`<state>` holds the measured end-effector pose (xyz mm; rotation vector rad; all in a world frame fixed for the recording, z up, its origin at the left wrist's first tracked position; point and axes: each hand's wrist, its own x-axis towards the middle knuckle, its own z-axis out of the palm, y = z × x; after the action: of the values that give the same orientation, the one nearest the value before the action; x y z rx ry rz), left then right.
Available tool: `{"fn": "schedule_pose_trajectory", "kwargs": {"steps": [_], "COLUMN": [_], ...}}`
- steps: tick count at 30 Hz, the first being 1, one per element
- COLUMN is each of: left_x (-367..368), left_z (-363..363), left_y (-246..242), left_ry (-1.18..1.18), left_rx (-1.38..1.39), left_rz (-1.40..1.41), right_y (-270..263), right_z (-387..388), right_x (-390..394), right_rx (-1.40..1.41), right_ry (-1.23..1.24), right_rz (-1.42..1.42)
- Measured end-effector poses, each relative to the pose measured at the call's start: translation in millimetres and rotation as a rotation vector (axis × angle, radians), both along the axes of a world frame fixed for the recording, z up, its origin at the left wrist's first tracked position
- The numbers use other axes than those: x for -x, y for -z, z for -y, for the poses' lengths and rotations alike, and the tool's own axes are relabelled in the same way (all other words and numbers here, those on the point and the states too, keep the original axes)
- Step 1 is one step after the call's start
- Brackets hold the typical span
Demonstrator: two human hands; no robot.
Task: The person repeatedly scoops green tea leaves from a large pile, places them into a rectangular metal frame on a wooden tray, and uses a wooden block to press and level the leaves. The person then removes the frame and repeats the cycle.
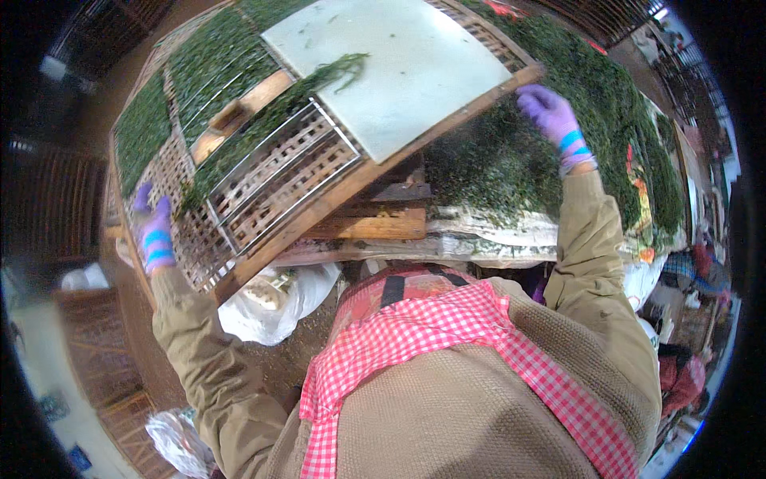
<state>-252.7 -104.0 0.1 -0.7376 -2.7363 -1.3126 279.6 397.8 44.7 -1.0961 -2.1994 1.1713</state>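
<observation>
In front of me a large wooden-framed lattice tray lies at a slant, its near rail crossing from lower left to upper right. My left hand, in a purple glove with blue bands, grips its left side; some fingers are hidden. At the right corner of the rail, my gloved right hand has its fingertips against the wood, blurred. On the tray are a pale flat board, a thin metal rectangular frame, and a wooden piece with a block. Dark green strands reach onto the board.
Flat green sheets cover the tray's far left part. A large heap of shredded green leafy material lies on white sacking to the right. A wooden box edge shows beneath the tray. A white plastic bag hangs below.
</observation>
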Motion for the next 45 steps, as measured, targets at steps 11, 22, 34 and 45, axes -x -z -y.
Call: {"fn": "schedule_pose_trajectory", "kwargs": {"steps": [11,22,34,45], "left_x": [-114.5,-142.8,-187.4,-196.5], "left_z": [-41.5,-40.9,-107.9,-179.4], "left_y": [-80.8,-91.8,-122.8,-174.7], "left_ry": [-0.105,-0.125,0.092,0.673], "left_rx": [-0.086,-0.205,-0.31,-0.378], "left_rz": [-0.47,-0.295,-0.125,0.214], "right_y": [82.5,63.3,-13.9,-154.6], "right_z": [116.2,60.1,5.9,42.5], "right_x": [84.5,-2.9,-44.9,138.6], "right_rx": [-0.333,-0.459,0.449,0.4], "right_ry": [-0.315,-0.155,0.089,-0.657], "right_rz": [1.0,0.756,-0.36,-0.523]}}
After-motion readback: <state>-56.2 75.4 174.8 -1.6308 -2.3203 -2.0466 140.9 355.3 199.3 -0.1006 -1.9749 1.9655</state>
